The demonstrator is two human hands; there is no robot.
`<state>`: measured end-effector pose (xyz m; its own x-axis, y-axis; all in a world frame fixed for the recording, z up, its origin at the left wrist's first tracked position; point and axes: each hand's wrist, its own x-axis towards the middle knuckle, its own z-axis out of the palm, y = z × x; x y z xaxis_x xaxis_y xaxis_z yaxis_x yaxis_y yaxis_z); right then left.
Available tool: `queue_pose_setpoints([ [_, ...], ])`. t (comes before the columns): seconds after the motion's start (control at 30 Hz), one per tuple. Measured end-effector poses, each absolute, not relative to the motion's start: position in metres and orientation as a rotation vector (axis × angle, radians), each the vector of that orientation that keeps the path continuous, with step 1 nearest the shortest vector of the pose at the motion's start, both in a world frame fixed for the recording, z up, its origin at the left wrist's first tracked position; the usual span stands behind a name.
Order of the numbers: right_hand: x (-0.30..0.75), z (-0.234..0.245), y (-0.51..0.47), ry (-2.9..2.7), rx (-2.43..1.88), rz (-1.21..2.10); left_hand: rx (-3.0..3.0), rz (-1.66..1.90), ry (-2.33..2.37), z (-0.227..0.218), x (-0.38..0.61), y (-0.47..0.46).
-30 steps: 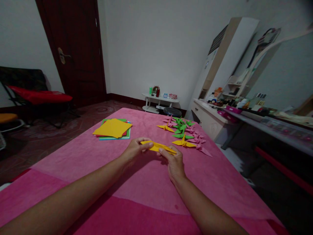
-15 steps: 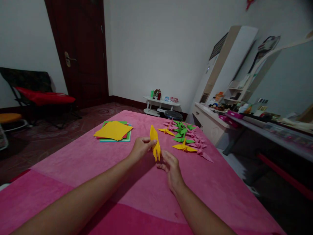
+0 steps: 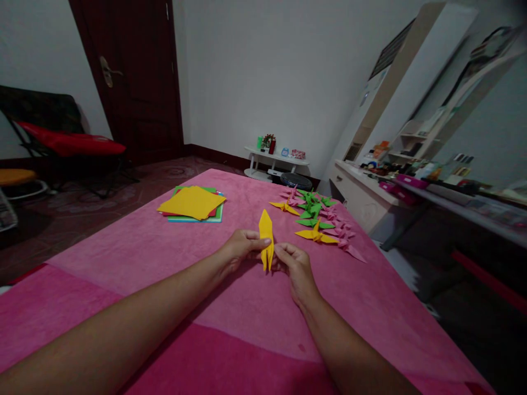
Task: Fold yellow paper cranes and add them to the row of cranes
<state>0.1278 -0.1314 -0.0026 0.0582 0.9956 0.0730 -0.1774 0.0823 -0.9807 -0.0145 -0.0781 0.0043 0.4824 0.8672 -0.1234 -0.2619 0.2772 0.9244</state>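
A yellow folded paper (image 3: 266,225), long and narrow with a pointed top and a split lower end, is held upright over the table. My left hand (image 3: 244,247) grips it from the left, thumb across its front and fingers behind. At the paper's lower right edge, my right hand (image 3: 297,266) is closed, thumb and fingertips pinching the edge; some of those fingers are hidden. To the right lie finished paper cranes: yellow ones (image 3: 317,235), green ones (image 3: 312,207) and pink ones (image 3: 341,227).
A stack of coloured paper squares, yellow sheet (image 3: 192,203) on top, lies on the left of the pink-covered table (image 3: 164,296). Beyond stands a small white shelf (image 3: 275,158). A cluttered dresser (image 3: 362,189) is on the right, a chair with a red item (image 3: 69,140) on the left.
My right hand has moved in from just apart to the paper's lower right edge. The yellow paper has turned to show its front more squarely. The view has tilted downward.
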Motion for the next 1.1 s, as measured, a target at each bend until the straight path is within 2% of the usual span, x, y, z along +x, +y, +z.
queue_pose_setpoints([
  [0.2, 0.1322, 0.0001, -0.1313, -1.049, -1.003, 1.287, 1.024, 0.832, 0.671, 0.0055, -0.0191, -0.0768],
  [1.1, 0.1328, 0.0034, -0.1287, -1.059, -1.113, 1.333, 0.998, 0.759, 0.597, 0.0009, -0.0251, -0.0731],
])
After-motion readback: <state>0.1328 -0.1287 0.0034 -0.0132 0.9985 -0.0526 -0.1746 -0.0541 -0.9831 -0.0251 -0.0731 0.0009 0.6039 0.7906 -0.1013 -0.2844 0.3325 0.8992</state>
